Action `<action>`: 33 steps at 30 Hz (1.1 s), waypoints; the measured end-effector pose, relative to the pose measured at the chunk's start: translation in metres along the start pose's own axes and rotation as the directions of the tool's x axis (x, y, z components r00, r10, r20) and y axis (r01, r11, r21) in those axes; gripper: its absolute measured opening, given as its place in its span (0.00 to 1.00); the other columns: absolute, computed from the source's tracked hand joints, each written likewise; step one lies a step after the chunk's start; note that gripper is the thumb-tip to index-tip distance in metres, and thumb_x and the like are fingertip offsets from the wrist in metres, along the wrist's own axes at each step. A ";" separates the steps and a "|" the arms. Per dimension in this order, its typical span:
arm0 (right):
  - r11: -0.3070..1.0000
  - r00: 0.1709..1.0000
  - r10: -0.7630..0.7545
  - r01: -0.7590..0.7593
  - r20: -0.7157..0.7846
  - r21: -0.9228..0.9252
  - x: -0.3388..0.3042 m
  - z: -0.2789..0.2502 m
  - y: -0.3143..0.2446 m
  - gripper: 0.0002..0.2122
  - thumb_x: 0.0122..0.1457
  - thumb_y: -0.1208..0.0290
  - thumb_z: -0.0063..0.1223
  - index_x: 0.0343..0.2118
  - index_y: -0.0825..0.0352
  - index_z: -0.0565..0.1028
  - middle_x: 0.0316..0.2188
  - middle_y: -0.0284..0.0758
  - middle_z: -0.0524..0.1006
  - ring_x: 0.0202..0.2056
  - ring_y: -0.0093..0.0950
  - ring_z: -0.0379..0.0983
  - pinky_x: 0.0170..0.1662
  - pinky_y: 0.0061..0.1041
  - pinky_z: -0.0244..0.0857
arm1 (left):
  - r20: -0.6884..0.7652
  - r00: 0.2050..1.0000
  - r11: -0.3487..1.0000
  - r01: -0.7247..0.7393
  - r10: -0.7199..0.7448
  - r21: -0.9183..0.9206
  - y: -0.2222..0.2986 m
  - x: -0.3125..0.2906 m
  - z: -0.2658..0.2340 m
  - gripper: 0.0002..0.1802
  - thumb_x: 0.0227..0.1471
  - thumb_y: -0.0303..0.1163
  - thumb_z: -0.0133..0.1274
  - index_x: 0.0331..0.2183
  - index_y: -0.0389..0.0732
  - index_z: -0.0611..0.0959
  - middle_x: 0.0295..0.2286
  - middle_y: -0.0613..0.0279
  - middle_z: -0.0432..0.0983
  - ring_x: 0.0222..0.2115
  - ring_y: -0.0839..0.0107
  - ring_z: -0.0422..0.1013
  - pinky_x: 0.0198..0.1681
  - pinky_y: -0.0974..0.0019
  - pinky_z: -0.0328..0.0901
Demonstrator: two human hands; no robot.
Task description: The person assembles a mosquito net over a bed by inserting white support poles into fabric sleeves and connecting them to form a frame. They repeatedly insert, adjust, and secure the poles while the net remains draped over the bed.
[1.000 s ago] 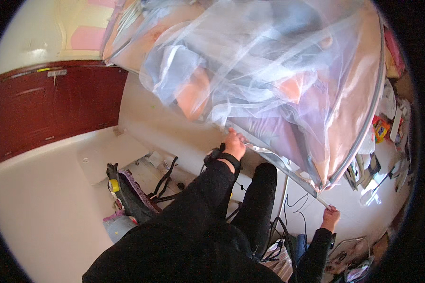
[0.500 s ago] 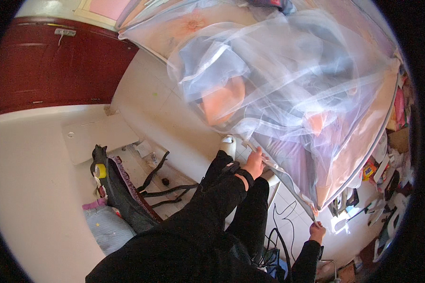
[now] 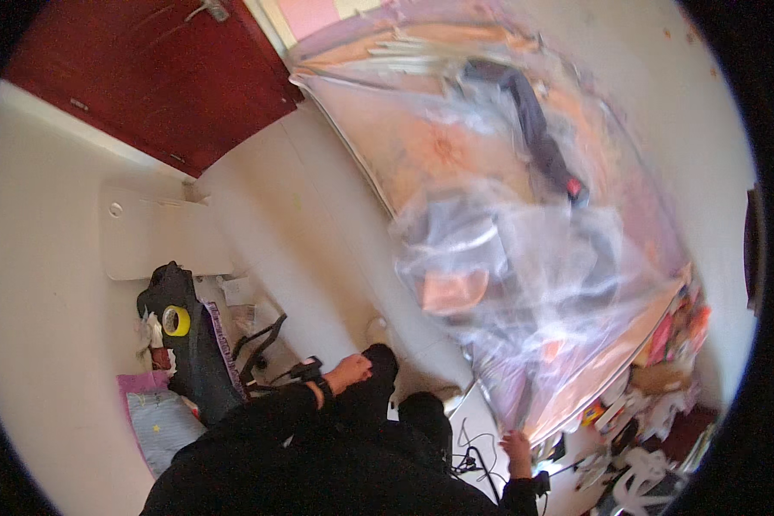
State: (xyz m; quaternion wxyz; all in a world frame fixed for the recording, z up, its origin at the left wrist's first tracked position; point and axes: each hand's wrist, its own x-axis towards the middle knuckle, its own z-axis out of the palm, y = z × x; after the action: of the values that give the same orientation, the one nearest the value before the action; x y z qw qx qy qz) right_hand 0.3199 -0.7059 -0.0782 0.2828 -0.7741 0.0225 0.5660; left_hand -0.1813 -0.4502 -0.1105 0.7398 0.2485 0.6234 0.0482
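A sheer white mosquito net (image 3: 542, 301) lies bunched over the near part of a bed with a peach floral sheet (image 3: 430, 146). My right hand (image 3: 516, 447) is closed on the net's edge at the bed's near corner. My left hand (image 3: 351, 371) is off the net, over my left knee, with its fingers curled in and nothing visible in them. Under the netting, grey and orange shapes show through. A dark long item with a red end (image 3: 533, 129) lies farther up the bed.
On the left are a dark red door (image 3: 163, 86), a white board (image 3: 159, 236), a black bag (image 3: 189, 353), a yellow tape roll (image 3: 175, 321) and a grey cushion (image 3: 159, 426). Black cables (image 3: 469, 460) lie on the floor. Clutter (image 3: 636, 404) lies along the bed's right side.
My left hand has let go of the net's edge and moved left to my knee. My right hand still holds the corner. The view has shifted, showing more of the bed and wall.
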 end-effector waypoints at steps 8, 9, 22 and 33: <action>0.685 0.842 -0.292 0.515 0.455 -0.514 -0.033 0.230 -0.208 0.15 0.63 0.64 0.44 0.41 0.74 0.72 0.30 0.39 0.78 0.30 0.26 0.75 0.36 0.25 0.69 | -0.313 0.937 0.933 -0.244 0.156 -0.265 0.087 -0.083 -0.150 0.13 0.57 0.38 0.45 0.37 0.38 0.73 0.28 0.61 0.75 0.28 0.72 0.70 0.33 0.68 0.65; 0.730 0.852 -0.277 0.487 0.444 -0.480 -0.033 0.252 -0.229 0.15 0.63 0.64 0.45 0.41 0.74 0.71 0.29 0.40 0.77 0.29 0.27 0.75 0.35 0.25 0.70 | -0.363 0.918 0.918 -0.275 0.161 -0.287 0.100 -0.085 -0.164 0.13 0.57 0.38 0.45 0.37 0.38 0.73 0.28 0.61 0.75 0.28 0.72 0.70 0.34 0.69 0.65; 0.398 0.764 -0.105 0.619 0.637 -0.677 0.025 0.501 -0.422 0.10 0.57 0.68 0.49 0.35 0.72 0.73 0.25 0.38 0.78 0.27 0.29 0.75 0.31 0.29 0.70 | -0.480 0.874 0.737 -0.377 0.081 -0.561 0.211 -0.052 -0.293 0.12 0.57 0.38 0.46 0.37 0.40 0.74 0.29 0.60 0.76 0.29 0.72 0.72 0.34 0.67 0.66; 0.071 0.729 -0.146 0.682 0.669 -0.728 0.059 0.698 -0.616 0.12 0.59 0.63 0.43 0.35 0.67 0.74 0.28 0.48 0.77 0.32 0.45 0.74 0.36 0.37 0.67 | -0.488 0.856 0.787 -0.416 0.170 -0.456 0.443 0.080 -0.440 0.15 0.59 0.41 0.45 0.37 0.39 0.74 0.28 0.61 0.75 0.30 0.72 0.71 0.35 0.67 0.66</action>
State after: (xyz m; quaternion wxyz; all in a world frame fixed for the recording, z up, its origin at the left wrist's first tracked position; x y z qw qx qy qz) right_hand -0.0431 0.1511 -0.0163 -0.1049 -0.5971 -0.6230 0.4943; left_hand -0.4748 0.1018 -0.0370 0.6095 0.1065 0.6801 0.3932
